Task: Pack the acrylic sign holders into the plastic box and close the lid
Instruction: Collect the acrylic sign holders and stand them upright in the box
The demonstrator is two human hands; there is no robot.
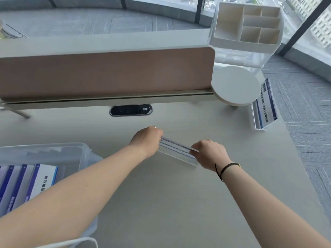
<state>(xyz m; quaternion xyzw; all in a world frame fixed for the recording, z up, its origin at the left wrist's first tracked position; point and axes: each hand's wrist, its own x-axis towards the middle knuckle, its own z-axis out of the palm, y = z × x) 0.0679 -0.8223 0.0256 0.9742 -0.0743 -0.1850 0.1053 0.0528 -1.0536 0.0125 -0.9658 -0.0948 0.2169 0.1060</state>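
A clear acrylic sign holder (176, 147) with a blue and white insert is held over the middle of the desk. My left hand (146, 140) grips its left end and my right hand (208, 153) grips its right end. At the lower left stands the translucent plastic box (78, 149), open, with several sign holders (35, 181) standing inside; my left forearm crosses over it. Another sign holder (265, 106) stands at the desk's right edge. No lid can be made out for certain.
A brown divider panel (107, 72) runs along the desk's back. A round white disc (235, 85) and a white compartment organiser (247, 25) sit at the back right. A black oval cable port (130, 110) lies in the desk surface (170, 203).
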